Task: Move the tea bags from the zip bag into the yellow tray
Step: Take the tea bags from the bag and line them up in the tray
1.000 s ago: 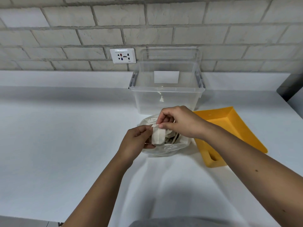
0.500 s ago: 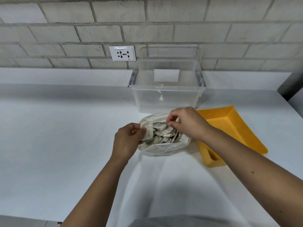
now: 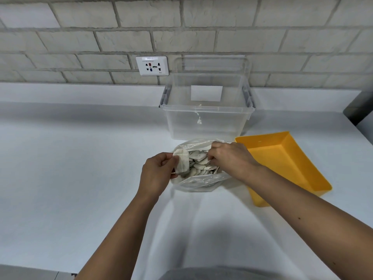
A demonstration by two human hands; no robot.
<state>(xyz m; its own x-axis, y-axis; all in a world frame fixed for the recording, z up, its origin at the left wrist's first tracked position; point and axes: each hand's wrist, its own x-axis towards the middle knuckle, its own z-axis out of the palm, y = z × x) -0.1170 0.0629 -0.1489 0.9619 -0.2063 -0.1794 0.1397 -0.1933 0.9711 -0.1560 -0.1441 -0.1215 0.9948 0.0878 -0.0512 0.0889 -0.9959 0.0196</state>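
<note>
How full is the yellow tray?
Empty where visible: the yellow tray shows bare floor; tea bags sit in the zip bag.

Zip bag point(image 3: 198, 181) — thin glossy plastic.

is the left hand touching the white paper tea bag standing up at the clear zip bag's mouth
Touching. The head view shows the left hand pinching the white paper tea bag by its edge, over the clear plastic zip bag.
</note>
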